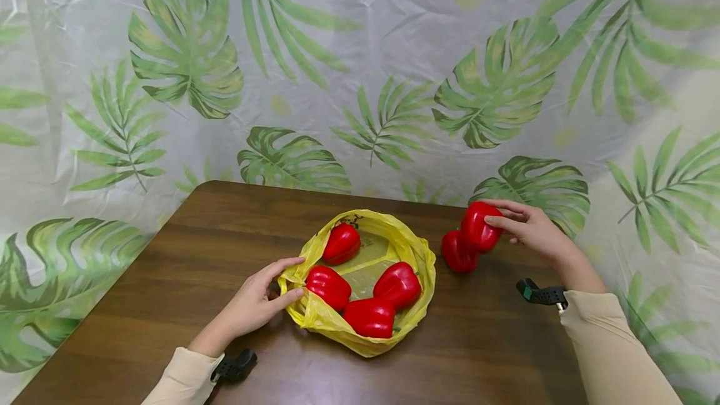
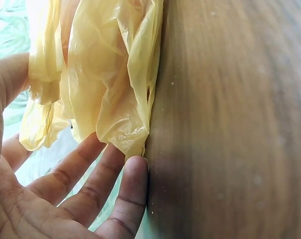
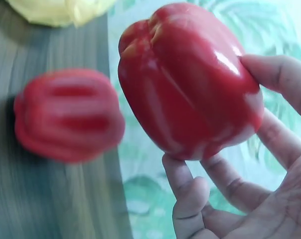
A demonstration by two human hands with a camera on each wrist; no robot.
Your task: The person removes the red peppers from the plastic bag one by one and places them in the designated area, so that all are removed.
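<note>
Right hand (image 1: 531,230), fingers half-curled, pinches a glossy red bell pepper (image 1: 482,227) right of the crinkled yellow plastic bag (image 1: 365,345); left hand's (image 1: 255,299) spread fingers touch its rim. Pinch gently, keep rim wide.

Place: looks like an indoor spot arranged for recording; whether it belongs to a home, an office or a lab cannot be told.
Table (image 1: 484,336): dark brown, wood-grained top with a rounded far corner.
Backdrop: a glossy, creased pale sheet (image 1: 388,36) with printed green leaves (image 1: 188,55), spread behind the table and filling the view beyond.
Recording gear: black devices (image 1: 236,366) on both wrists.
Household goods: red peppers (image 1: 340,244) and a yellow plastic bag (image 1: 425,261).
</note>
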